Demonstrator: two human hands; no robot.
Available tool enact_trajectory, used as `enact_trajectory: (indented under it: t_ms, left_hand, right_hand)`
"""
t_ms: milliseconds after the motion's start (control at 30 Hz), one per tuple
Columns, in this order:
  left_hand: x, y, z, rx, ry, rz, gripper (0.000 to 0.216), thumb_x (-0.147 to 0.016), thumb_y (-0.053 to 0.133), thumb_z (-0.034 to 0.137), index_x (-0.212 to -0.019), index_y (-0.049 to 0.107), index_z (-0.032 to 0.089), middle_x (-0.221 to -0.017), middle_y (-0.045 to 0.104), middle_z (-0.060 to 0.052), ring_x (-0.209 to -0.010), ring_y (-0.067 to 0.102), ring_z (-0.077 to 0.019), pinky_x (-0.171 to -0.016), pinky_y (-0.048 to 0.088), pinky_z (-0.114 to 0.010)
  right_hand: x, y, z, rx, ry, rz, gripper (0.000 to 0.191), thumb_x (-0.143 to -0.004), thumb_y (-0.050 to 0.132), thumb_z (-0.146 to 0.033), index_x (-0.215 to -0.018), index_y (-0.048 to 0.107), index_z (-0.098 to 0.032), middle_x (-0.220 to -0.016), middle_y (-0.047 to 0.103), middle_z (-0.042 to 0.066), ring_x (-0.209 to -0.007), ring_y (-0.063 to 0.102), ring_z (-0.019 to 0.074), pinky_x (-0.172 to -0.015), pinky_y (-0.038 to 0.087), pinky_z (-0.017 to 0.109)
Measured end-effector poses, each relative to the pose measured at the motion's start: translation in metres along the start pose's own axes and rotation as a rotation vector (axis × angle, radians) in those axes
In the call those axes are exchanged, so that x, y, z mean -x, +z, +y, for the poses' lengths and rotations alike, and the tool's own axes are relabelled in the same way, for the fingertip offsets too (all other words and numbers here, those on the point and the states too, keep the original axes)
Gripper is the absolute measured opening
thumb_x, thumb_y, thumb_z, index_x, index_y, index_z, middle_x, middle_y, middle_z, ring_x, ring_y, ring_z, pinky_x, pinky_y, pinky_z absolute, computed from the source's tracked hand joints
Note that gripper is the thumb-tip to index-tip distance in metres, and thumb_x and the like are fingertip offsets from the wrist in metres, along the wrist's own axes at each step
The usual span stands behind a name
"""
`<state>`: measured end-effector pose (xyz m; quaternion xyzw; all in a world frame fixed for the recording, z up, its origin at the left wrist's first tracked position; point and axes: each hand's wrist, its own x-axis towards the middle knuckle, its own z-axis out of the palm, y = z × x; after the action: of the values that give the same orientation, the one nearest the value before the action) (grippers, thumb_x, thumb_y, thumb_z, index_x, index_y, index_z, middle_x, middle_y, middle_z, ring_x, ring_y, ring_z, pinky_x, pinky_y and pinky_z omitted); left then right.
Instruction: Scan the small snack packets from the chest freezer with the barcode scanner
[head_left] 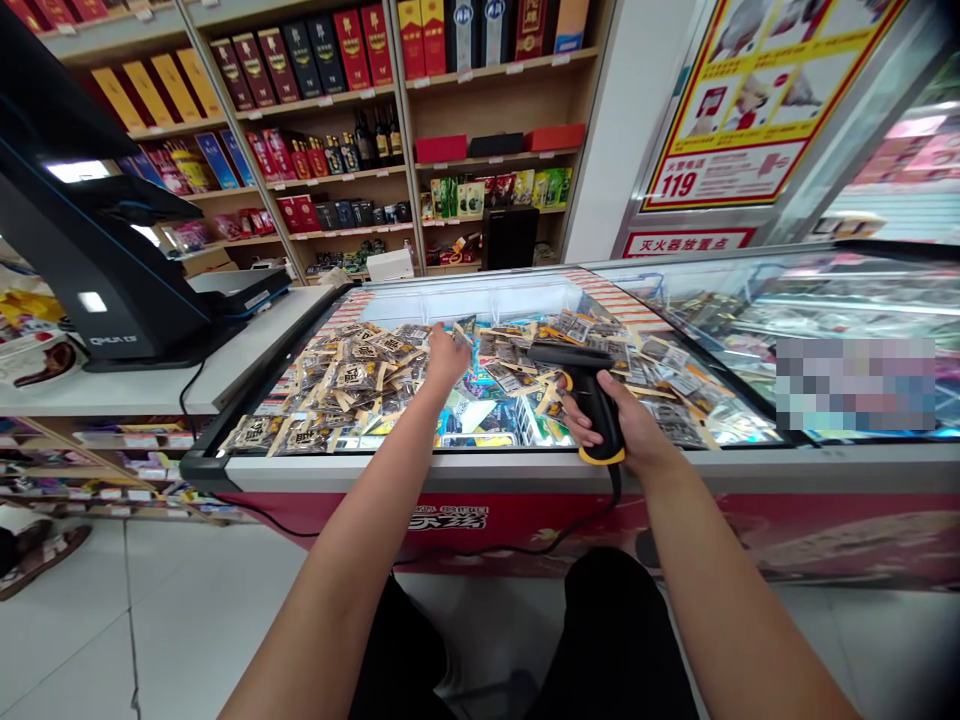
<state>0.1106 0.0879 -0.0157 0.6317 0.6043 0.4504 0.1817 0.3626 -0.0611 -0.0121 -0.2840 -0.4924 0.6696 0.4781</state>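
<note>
My right hand (626, 425) grips a black barcode scanner (581, 385) with a yellow base, its head pointing left over the freezer lid; a black cable hangs from it. My left hand (444, 358) reaches forward over a spread of small snack packets (360, 375) on the glass top of a chest freezer (487, 470). Its fingers pinch one small packet (465, 327) lifted above the pile. Both hands are over the freezer's glass lid, the left farther in than the right.
A black cash register terminal (90, 260) stands on a white counter (225, 350) at left. Shelves of boxed goods and bottles (337, 120) line the back wall. A second glass freezer lid (825, 300) extends right. White tiled floor (150, 620) lies below.
</note>
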Motion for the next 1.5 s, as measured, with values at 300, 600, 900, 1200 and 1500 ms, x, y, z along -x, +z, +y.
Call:
enact_trajectory:
  t_ms: [300,600,900,1200,1500]
  left_hand:
    - [0.007,-0.007,0.004,-0.284,0.079,-0.256,0.043,-0.099,0.051,0.018,-0.140,0.060,0.010,-0.141,0.065,-0.023,-0.135,0.060,-0.0329,-0.111,0.050,-0.043]
    - [0.019,-0.002,0.005,-0.582,0.258,-0.348,0.057,-0.097,0.056,0.018,-0.154,0.058,0.025,-0.151,0.058,-0.018,-0.149,0.046,-0.0365,-0.120,0.042,-0.051]
    - [0.025,0.001,0.009,-0.518,0.268,-0.411,0.056,-0.099,0.050,0.021,-0.153,0.060,0.034,-0.154,0.055,-0.016,-0.150,0.044,-0.0389,-0.121,0.037,-0.059]
    - [0.016,-0.023,0.001,-0.603,0.091,-0.009,0.045,-0.095,0.058,0.024,-0.138,0.064,0.014,-0.150,0.055,-0.029,-0.148,0.042,-0.0458,-0.122,0.027,-0.063]
    - [0.006,-0.044,-0.011,-0.748,-0.069,-0.043,0.044,-0.095,0.058,0.035,-0.130,0.071,0.013,-0.146,0.060,-0.030,-0.141,0.049,-0.0477,-0.116,0.031,-0.063]
  right_hand:
    - [-0.001,-0.001,0.002,-0.022,0.004,-0.001,0.051,-0.091,0.070,-0.070,-0.102,0.061,-0.021,-0.060,0.050,-0.005,-0.041,0.032,0.0085,-0.041,0.027,0.024]
    - [0.000,-0.001,0.002,-0.027,0.022,-0.012,0.052,-0.090,0.070,-0.069,-0.107,0.062,-0.021,-0.060,0.050,-0.005,-0.041,0.031,0.0086,-0.041,0.025,0.024]
    - [0.000,-0.001,0.002,-0.017,0.033,-0.008,0.049,-0.091,0.070,-0.069,-0.102,0.062,-0.021,-0.061,0.051,-0.004,-0.042,0.032,0.0088,-0.041,0.027,0.025]
    - [0.001,0.000,0.001,0.020,0.042,0.013,0.049,-0.091,0.067,-0.071,-0.097,0.060,-0.023,-0.061,0.049,-0.003,-0.041,0.036,0.0101,-0.042,0.027,0.026]
    - [0.002,0.003,-0.002,0.051,0.052,0.034,0.051,-0.089,0.068,-0.073,-0.087,0.058,-0.023,-0.061,0.047,-0.002,-0.042,0.035,0.0097,-0.041,0.027,0.028]
